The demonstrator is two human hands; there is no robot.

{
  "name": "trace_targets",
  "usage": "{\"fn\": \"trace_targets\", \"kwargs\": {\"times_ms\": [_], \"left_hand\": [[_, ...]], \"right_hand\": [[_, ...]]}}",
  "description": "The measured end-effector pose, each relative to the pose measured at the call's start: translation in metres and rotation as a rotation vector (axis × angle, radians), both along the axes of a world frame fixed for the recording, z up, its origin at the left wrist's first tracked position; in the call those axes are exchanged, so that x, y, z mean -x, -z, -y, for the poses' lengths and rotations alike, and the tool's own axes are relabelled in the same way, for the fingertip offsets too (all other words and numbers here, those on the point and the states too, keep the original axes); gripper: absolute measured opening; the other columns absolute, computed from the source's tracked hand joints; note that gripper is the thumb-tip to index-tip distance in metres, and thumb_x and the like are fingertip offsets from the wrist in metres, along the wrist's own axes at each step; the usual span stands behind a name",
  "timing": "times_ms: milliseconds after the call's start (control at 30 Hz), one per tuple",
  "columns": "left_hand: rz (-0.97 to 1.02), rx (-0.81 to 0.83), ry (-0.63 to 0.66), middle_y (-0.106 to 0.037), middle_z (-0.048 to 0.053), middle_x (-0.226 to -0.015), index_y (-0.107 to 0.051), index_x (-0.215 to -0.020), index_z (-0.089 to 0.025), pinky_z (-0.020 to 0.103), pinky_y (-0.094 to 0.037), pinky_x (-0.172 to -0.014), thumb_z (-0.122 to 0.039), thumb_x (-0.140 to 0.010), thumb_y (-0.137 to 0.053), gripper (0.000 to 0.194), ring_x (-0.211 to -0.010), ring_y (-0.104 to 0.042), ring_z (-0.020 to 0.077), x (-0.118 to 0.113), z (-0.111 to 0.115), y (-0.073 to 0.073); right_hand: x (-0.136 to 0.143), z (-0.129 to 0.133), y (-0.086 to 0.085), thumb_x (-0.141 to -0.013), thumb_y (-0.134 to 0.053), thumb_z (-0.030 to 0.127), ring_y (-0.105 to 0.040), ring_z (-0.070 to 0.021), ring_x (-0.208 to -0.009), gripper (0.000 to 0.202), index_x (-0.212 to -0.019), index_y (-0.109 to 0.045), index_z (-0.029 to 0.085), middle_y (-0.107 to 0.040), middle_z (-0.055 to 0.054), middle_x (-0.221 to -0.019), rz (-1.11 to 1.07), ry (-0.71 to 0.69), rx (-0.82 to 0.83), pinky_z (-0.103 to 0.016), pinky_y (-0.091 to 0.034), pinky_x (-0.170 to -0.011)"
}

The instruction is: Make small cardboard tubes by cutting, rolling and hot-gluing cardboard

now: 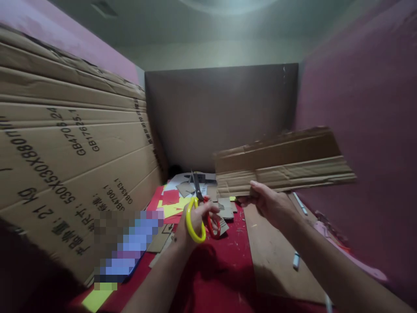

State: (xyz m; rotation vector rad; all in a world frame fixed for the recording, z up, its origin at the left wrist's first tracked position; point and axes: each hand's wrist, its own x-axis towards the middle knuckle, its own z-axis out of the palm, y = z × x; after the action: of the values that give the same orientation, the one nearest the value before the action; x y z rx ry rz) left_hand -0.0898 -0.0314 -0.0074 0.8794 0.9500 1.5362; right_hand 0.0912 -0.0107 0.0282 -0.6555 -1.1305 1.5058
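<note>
My left hand (203,214) is closed around a pair of scissors (197,187) with one yellow and one red handle loop. The blades point up and away and look slightly parted. In my right hand (265,200) a long piece of corrugated cardboard (283,161) is pinched by its lower edge, thumb on the near face. The piece is raised above the table, tilted up to the right, with creases along its length and a ragged top edge. The scissors and the cardboard are apart.
A large printed cardboard sheet (81,161) stands along the left wall. The red tabletop (224,265) bears cardboard scraps (225,208), yellow paper (174,209) and red paper (171,197). At right lie a flat brown board (270,261), a white marker-like stick (296,260) and something pink (352,256).
</note>
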Motion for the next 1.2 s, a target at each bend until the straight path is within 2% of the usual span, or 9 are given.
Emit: {"fn": "trace_targets", "kwargs": {"times_ms": [133, 200, 333, 500, 633, 767, 967, 1100, 1200], "left_hand": [[-0.044, 0.047, 0.033, -0.065, 0.005, -0.069, -0.054, -0.091, -0.016, 0.027, -0.048, -0.050, -0.009, -0.054, -0.062, 0.038, -0.062, -0.064, 0.0203, 0.003, 0.026, 0.010], [-0.145, 0.054, 0.068, -0.066, 0.007, -0.075, -0.056, -0.092, -0.016, 0.029, -0.050, -0.058, -0.008, -0.055, -0.058, 0.038, -0.072, -0.065, 0.0222, 0.004, 0.039, 0.011], [-0.408, 0.017, 0.106, -0.067, 0.006, -0.077, -0.061, -0.072, -0.019, 0.030, -0.049, -0.062, -0.007, -0.058, -0.055, 0.019, -0.073, -0.065, 0.0230, 0.005, 0.052, 0.007], [-0.526, -0.063, 0.117, -0.066, 0.005, -0.071, -0.062, -0.065, -0.021, 0.027, -0.046, -0.055, -0.009, -0.063, -0.054, 0.014, -0.065, -0.064, 0.0215, 0.004, 0.047, 0.004], [-0.544, -0.023, 0.135, -0.064, 0.003, -0.057, -0.062, -0.072, -0.021, 0.027, -0.043, -0.048, -0.011, -0.062, -0.055, 0.015, -0.051, -0.061, 0.0197, 0.001, 0.037, 0.014], [-0.616, 0.016, 0.114, -0.061, 0.003, -0.047, -0.062, -0.066, -0.019, 0.022, -0.036, -0.038, -0.018, -0.069, -0.057, 0.005, -0.039, -0.055, 0.0156, -0.002, 0.031, 0.020], [-0.530, 0.121, 0.098, -0.062, 0.004, -0.046, -0.061, -0.071, -0.016, 0.021, -0.037, -0.036, -0.021, -0.063, -0.067, 0.011, -0.039, -0.057, 0.0175, -0.011, 0.032, 0.006], [-0.373, 0.139, 0.043, -0.067, 0.007, -0.059, -0.060, -0.078, -0.013, 0.022, -0.043, -0.040, -0.019, -0.061, -0.070, 0.021, -0.042, -0.060, 0.0163, -0.017, 0.027, 0.015], [-0.114, 0.097, -0.059, -0.069, 0.006, -0.070, -0.056, -0.089, -0.015, 0.025, -0.050, -0.048, -0.017, -0.054, -0.074, 0.039, -0.054, -0.065, 0.0182, -0.022, 0.020, 0.018]], "right_hand": [[0.009, -0.013, -0.001, -0.063, -0.070, 0.032, -0.062, -0.0164, -0.048, 0.021, -0.059, -0.058, 0.016, -0.061, -0.001, -0.049, -0.128, 0.093, 0.002, -0.024, -0.045, -0.047], [0.011, -0.019, 0.002, -0.064, -0.070, 0.033, -0.063, -0.0173, -0.050, 0.021, -0.059, -0.057, 0.017, -0.061, 0.000, -0.050, -0.160, 0.101, -0.007, -0.025, -0.044, -0.045], [0.013, -0.022, 0.007, -0.063, -0.071, 0.032, -0.062, -0.0169, -0.048, 0.020, -0.062, -0.057, 0.018, -0.064, -0.001, -0.053, -0.174, 0.100, -0.015, -0.026, -0.044, -0.047], [0.014, -0.019, 0.015, -0.063, -0.071, 0.030, -0.063, -0.0176, -0.052, 0.019, -0.059, -0.056, 0.019, -0.060, 0.002, -0.050, -0.204, 0.116, -0.009, -0.028, -0.046, -0.053], [0.016, -0.019, 0.023, -0.062, -0.072, 0.032, -0.063, -0.0173, -0.054, 0.023, -0.056, -0.056, 0.017, -0.056, 0.003, -0.050, -0.210, 0.096, 0.006, -0.030, -0.048, -0.059], [0.017, -0.018, 0.027, -0.061, -0.072, 0.034, -0.062, -0.0178, -0.054, 0.024, -0.059, -0.057, 0.015, -0.054, 0.002, -0.054, -0.203, 0.109, 0.006, -0.031, -0.048, -0.058], [0.016, -0.018, 0.032, -0.058, -0.073, 0.034, -0.063, -0.0193, -0.057, 0.027, -0.056, -0.054, 0.015, -0.051, 0.003, -0.052, -0.239, 0.083, 0.029, -0.031, -0.049, -0.057], [0.012, -0.021, 0.033, -0.058, -0.073, 0.034, -0.063, -0.0176, -0.056, 0.026, -0.060, -0.055, 0.015, -0.057, 0.001, -0.056, -0.266, 0.101, 0.053, -0.029, -0.049, -0.056], [0.012, -0.019, 0.032, -0.059, -0.072, 0.037, -0.061, -0.0147, -0.052, 0.027, -0.064, -0.057, 0.015, -0.061, 0.000, -0.058, -0.283, 0.109, 0.078, -0.026, -0.047, -0.052]]}}
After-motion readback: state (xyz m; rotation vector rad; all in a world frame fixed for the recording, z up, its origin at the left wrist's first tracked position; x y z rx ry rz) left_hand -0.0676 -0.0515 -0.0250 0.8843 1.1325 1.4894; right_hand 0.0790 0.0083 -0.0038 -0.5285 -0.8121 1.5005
